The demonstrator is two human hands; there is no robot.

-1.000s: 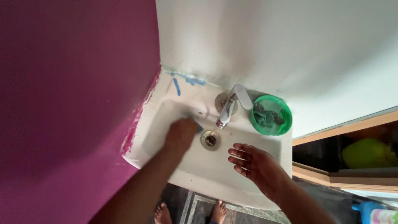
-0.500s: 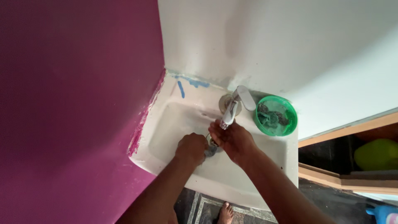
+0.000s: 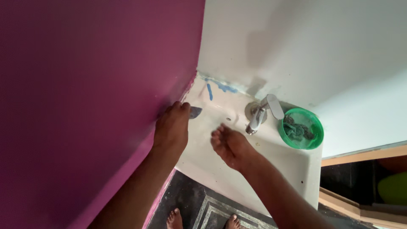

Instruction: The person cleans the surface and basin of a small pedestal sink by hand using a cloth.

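My left hand (image 3: 171, 127) is at the left rim of the white wash basin (image 3: 292, 165), against the magenta wall, and it presses a small grey-blue scrub pad (image 3: 195, 112) that pokes out past its fingertips. Over the middle of the bowl hangs my right hand (image 3: 231, 146), fingers loosely curled, holding nothing. The chrome tap (image 3: 258, 114) stands just right of its fingertips. Whether water runs from the spout I cannot tell.
A green round bowl (image 3: 302, 128) with dark scouring pads sits on the basin's right back corner. Blue paint marks streak the basin's back ledge. Magenta wall fills the left, white wall behind. A wooden shelf with a yellow-green container is at right. My bare feet show on the dark floor.
My left hand left the drain area and carried the pad up to the basin's left rim by the wall. My right hand pulled back from under the spout. The view shifted left.
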